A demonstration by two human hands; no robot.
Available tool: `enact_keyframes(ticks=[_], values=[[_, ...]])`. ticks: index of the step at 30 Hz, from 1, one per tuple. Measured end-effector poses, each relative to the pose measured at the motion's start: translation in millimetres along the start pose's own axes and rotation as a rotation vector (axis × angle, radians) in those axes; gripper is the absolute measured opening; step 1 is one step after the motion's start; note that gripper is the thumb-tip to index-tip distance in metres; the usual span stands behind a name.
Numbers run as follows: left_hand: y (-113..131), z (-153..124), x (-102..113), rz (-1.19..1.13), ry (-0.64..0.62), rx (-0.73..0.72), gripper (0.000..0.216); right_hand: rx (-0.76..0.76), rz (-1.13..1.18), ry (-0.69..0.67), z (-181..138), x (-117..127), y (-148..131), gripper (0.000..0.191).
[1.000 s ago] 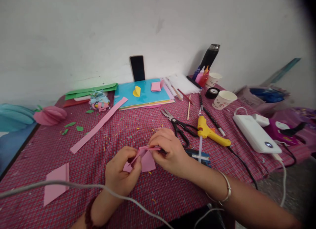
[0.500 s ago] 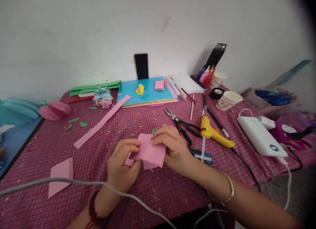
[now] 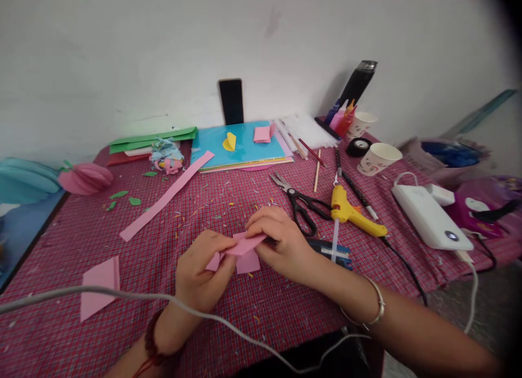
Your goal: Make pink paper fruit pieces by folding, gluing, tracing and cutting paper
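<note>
Both my hands pinch a folded pink paper piece just above the red checked tablecloth. My left hand grips its left end with closed fingers. My right hand holds its right end between thumb and fingers. The paper is folded over, its upper flap nearly level. A silver bangle sits on my right wrist and a dark bead band on my left.
Black scissors, a yellow glue gun and a white power bank lie to the right. A long pink strip, a pink triangle, stacked coloured sheets, paper cups and a grey cable surround my hands.
The pink paper, opened flat toward me half a second ago, is folded down again into a thinner shape. Both hands kept their hold and stayed in place.
</note>
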State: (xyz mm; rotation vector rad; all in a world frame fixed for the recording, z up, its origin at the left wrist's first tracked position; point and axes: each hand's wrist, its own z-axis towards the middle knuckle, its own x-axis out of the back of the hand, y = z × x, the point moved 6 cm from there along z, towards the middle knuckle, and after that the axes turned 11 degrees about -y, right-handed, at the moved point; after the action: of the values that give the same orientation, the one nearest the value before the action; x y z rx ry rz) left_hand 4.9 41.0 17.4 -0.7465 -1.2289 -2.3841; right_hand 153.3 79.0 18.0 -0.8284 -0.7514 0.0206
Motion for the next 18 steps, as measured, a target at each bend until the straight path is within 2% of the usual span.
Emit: enact_keyframes(ticks=[5,7,10,12,15,18], values=[[-28.8,-5.6,-2.9,-0.310,-0.043,0.394,0.003,-0.090,0.160,0.005,2.6,2.1,8.3,0.007],[-36.9,-7.1,-7.9,-0.459,-0.067,0.490,0.003,-0.106,0.175,-0.002,3.5,1.3,9.6,0.008],[-45.0,-7.1,-13.1,-0.607,-0.072,0.556,0.006,-0.109,0.182,-0.006,3.5,-0.1,9.4,0.006],[-51.6,-6.6,-9.5,-0.665,-0.006,0.589,0.007,-0.117,0.195,0.024,2.4,1.8,9.6,0.011],[-62.2,-3.9,8.8,-0.744,0.179,0.614,0.014,-0.144,0.203,0.069,0.4,6.5,11.5,0.030],[-69.4,1.0,30.3,-0.798,0.248,0.624,0.024,-0.150,0.178,0.061,0.6,7.9,12.8,0.030]])
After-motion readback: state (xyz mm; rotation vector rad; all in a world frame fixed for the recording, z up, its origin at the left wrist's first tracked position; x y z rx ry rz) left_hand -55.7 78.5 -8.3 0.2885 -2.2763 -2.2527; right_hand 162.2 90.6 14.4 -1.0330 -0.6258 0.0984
